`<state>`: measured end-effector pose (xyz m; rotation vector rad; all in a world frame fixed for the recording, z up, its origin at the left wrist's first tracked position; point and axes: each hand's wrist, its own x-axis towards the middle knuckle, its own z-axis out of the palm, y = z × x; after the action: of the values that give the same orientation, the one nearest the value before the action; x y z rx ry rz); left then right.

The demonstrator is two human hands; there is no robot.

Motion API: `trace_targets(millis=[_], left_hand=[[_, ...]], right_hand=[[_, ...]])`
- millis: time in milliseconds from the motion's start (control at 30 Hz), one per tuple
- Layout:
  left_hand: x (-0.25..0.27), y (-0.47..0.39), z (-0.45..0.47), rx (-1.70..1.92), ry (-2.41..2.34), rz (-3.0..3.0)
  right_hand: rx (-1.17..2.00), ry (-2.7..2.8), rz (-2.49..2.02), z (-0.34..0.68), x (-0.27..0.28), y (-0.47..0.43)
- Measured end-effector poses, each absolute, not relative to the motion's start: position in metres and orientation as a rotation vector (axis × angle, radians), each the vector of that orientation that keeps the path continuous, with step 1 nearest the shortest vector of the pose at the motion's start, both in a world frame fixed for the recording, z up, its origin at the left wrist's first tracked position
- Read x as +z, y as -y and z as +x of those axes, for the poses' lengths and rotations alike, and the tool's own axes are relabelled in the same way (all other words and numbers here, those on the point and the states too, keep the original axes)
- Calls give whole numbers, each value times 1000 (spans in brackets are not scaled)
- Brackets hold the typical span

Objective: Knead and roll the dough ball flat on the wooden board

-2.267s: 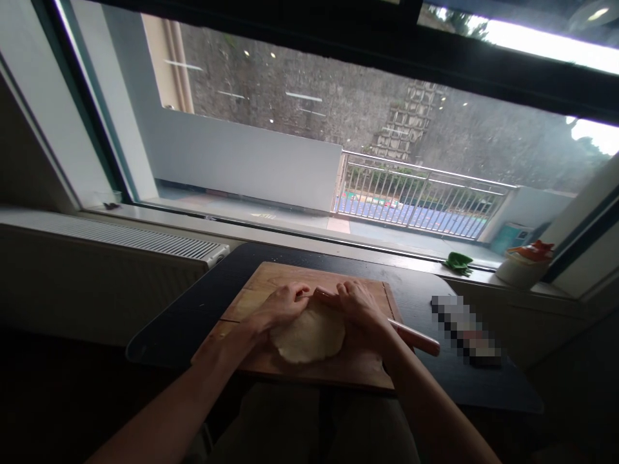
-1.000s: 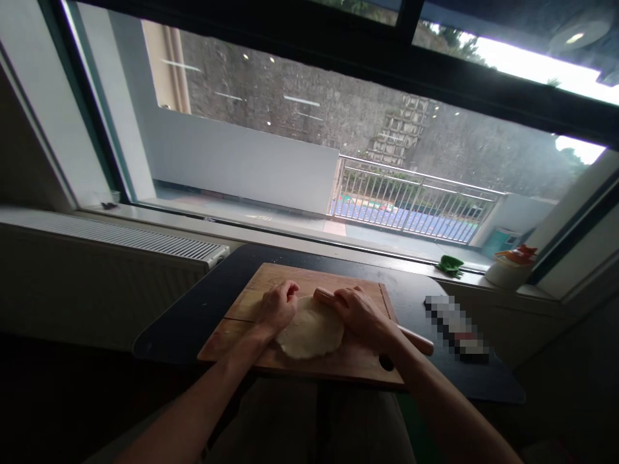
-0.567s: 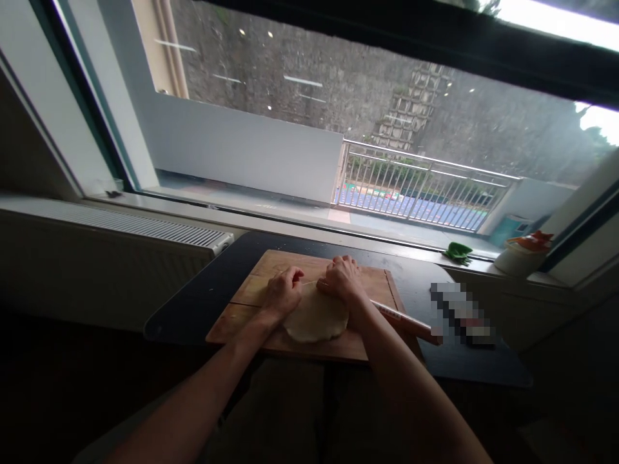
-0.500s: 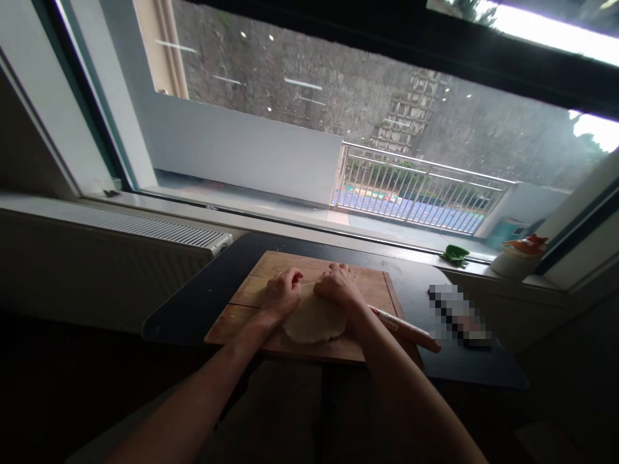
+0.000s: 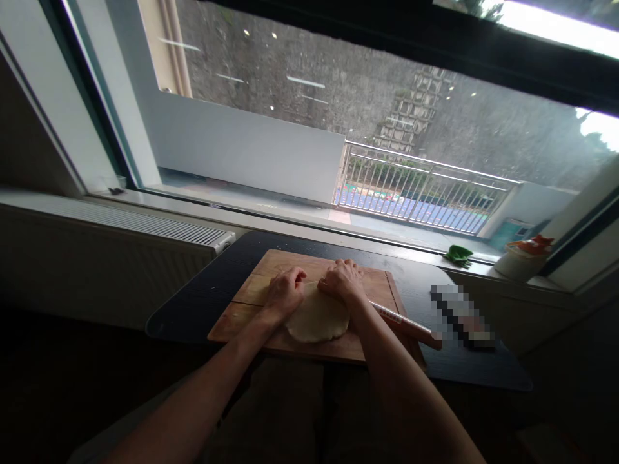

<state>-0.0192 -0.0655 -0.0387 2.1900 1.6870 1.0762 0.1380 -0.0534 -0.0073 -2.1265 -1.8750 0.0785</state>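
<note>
A flat, rounded sheet of pale dough [image 5: 316,319] lies on a wooden cutting board [image 5: 251,277]. My left hand [image 5: 286,290] is at its far left edge, fingers curled in and closed on the rim. At the far right edge, my right hand [image 5: 342,280] bends its fingers over the dough; the fingertips are partly hidden. To the right, a rolling pin [image 5: 406,325] with a printed label lies slanted across the board's right edge. My right forearm passes in front of its near-left end.
The board rests on a dark table [image 5: 188,296] below a large window. A pixelated object [image 5: 461,316] lies on the table's right side. On the sill are a green item [image 5: 458,255] and a white pot [image 5: 522,261] with an orange figure. A radiator [image 5: 145,225] stands left.
My right hand has shifted slightly away and to the right along the dough's edge. The rolling pin has turned a little, showing a different part of its label. My left hand stays put.
</note>
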Motion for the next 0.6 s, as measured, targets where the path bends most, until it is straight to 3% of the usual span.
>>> trace_targets(millis=[233, 600], left_hand=[[-38, 65, -20, 1118, -1641, 2206], [-40, 65, -21, 1109, -1636, 2169]], right_hand=[[-32, 1837, -1967, 115, -16, 84], [97, 1851, -2171, 142, -4, 45]])
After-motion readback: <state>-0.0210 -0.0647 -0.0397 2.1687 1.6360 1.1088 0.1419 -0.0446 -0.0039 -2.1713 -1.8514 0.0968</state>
